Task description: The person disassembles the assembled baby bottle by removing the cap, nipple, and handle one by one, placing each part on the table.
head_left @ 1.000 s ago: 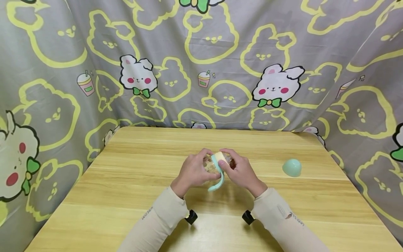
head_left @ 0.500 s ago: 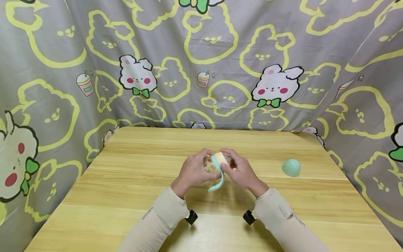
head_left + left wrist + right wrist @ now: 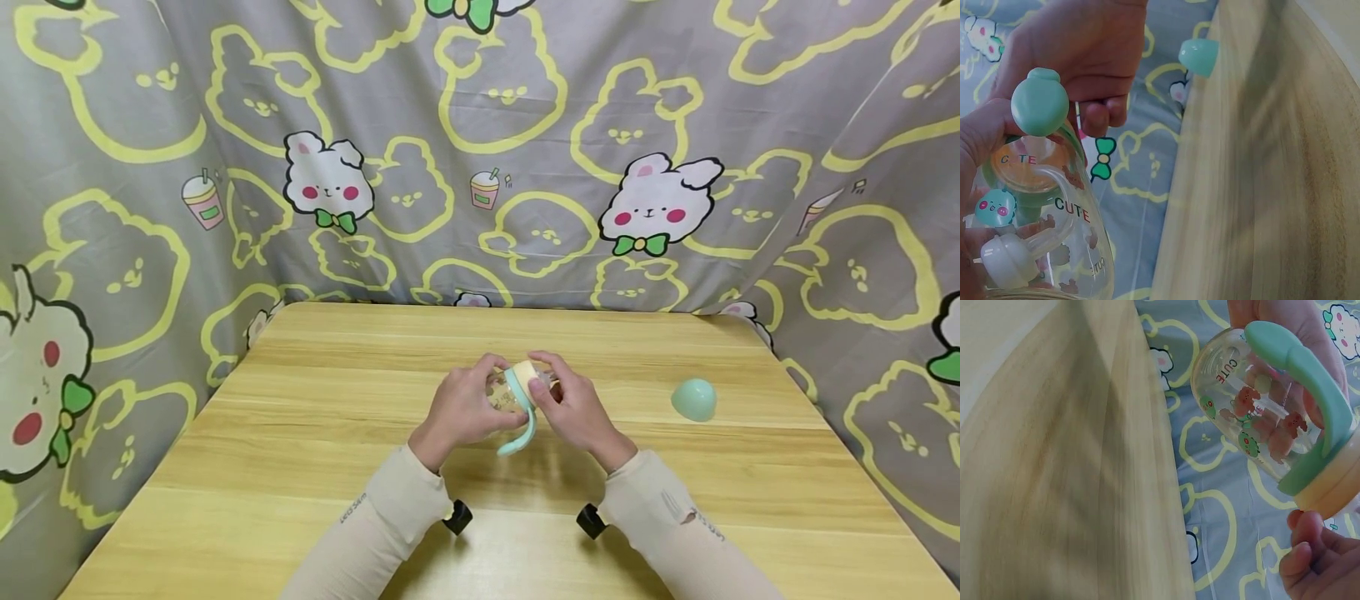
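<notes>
There are two hands [image 3: 463, 404] [image 3: 583, 410], one bottle [image 3: 517, 387], one cap [image 3: 694, 400], one table [image 3: 300, 408].

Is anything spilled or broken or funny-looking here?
I see no spill or crack. The clear bottle is tilted, but the left hand and right hand hold it. The mint dome sits apart on the table. Odd: the right sleeve shows a brownish spot, maybe a hole.

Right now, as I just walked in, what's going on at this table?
A person is holding a clear bottle on a slant over the wooden table. The left hand grips its body, while the right hand holds it at the cream collar. A mint handle curves out between the hands. A domed mint cap sits apart on the table, to the person's right.
</notes>
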`<state>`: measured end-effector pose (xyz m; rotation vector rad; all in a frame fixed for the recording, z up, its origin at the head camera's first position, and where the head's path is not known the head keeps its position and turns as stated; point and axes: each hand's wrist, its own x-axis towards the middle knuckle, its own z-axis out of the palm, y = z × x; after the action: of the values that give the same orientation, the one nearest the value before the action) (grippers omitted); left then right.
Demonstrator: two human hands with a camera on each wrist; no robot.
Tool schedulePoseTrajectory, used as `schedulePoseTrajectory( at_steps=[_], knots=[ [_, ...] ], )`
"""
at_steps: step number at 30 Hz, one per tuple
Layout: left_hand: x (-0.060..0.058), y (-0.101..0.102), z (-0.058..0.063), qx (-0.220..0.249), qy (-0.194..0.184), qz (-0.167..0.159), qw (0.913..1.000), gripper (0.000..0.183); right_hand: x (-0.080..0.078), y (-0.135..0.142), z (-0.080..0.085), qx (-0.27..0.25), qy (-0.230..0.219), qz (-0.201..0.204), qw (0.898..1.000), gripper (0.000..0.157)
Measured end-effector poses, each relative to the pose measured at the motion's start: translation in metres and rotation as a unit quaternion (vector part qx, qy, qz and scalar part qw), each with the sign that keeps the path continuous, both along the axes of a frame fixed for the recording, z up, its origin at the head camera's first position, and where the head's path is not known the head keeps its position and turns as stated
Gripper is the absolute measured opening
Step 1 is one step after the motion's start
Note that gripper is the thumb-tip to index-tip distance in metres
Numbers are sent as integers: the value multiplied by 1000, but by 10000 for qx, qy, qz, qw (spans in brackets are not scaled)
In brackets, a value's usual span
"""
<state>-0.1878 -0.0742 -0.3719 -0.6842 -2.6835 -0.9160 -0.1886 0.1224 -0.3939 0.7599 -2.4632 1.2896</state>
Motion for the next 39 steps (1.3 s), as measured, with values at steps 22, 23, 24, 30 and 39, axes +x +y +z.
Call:
schedulePoseTrajectory(
  at_steps=[22, 23, 24, 30, 39],
  knots=[
    [0, 0, -3, 45, 103, -39, 9999, 63, 1, 0, -2, -155, -3, 190, 9997, 39],
    [0, 0, -3, 58, 94, -31, 9999, 63, 1, 1, -3, -166, 16, 211, 9996, 39],
    [0, -1, -3, 74, 82, -27, 9999, 62, 1, 1, -3, -187, 40, 230, 9996, 38],
    [3, -2, -7, 69, -42, -11, 10000, 62, 2, 1, -10, -211, 121, 367, 9990, 40],
    [1, 0, -3, 60, 98, -53, 9999, 63, 0, 2, -5, -191, 114, 390, 9990, 39]
  ],
)
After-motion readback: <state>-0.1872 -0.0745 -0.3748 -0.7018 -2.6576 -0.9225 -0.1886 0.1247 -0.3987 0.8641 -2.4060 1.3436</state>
